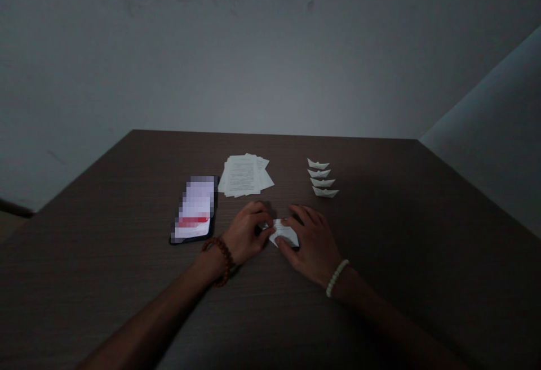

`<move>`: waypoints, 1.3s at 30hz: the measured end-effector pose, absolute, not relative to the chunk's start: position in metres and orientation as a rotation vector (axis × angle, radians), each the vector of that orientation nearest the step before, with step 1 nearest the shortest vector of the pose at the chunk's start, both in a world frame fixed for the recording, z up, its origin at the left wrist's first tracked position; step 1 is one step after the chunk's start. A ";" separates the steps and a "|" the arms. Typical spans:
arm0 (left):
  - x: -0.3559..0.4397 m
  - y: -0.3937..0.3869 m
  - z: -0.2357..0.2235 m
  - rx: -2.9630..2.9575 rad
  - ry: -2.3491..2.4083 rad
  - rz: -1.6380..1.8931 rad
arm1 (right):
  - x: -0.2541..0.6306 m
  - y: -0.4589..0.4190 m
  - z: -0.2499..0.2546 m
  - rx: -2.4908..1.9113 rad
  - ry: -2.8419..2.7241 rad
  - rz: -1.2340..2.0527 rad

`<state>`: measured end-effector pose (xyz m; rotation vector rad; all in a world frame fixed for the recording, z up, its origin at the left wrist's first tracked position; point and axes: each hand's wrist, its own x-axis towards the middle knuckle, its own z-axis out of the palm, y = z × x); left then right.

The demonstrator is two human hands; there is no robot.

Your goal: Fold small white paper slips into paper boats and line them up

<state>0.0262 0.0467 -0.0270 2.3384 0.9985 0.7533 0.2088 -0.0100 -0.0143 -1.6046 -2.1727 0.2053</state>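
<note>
A small piece of folded white printed paper (287,233) lies on the table between my two hands. My left hand (247,235), with a brown beaded bracelet at the wrist, pinches the paper's left end between thumb and fingers. From the other side, my right hand (313,243) holds the paper's right part, its thumb at the near edge and its fingertips at the far edge. A pale beaded bracelet circles that wrist. My fingers hide both ends of the paper, so its full folded shape cannot be made out.
Several small folded paper boats (323,182) stand in a column beyond my right hand. A loose stack of printed paper sheets (243,175) lies beyond my left hand. Left of it rests a phone (195,206) with a lit, blurred screen. The dark wooden table (380,190) meets a pale wall (270,66).
</note>
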 end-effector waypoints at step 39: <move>0.024 0.044 -0.033 2.451 0.955 0.798 | 0.219 -0.001 -0.010 -1.393 -2.370 0.258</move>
